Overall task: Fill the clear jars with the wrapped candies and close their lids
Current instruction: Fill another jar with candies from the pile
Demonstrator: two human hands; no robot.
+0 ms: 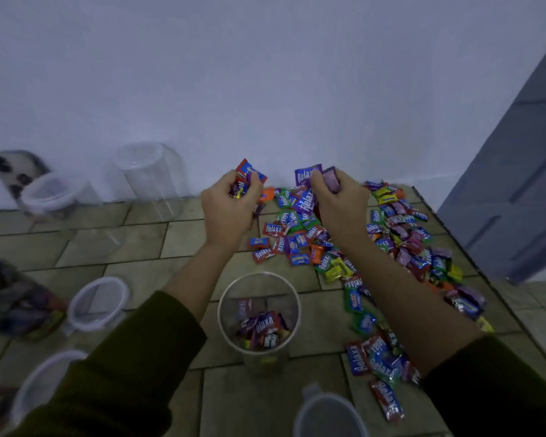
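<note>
A heap of wrapped candies (pixel 391 247) in red, blue, green and purple lies on the tiled surface at the right. My left hand (pixel 229 209) grips a bunch of candies above the heap's far left end. My right hand (pixel 341 206) grips another bunch, purple wrappers sticking out. Between my forearms stands an open clear jar (pixel 259 313) with a shallow layer of candies at its bottom. An empty clear jar (pixel 153 181) stands by the wall.
Another clear jar (pixel 52 197) stands at the far left, a candy-filled jar (pixel 13 298) at the left edge. Loose lids (pixel 98 304) (pixel 41 383) lie on the left, one lid (pixel 328 414) at the bottom. A grey door (pixel 517 184) stands right.
</note>
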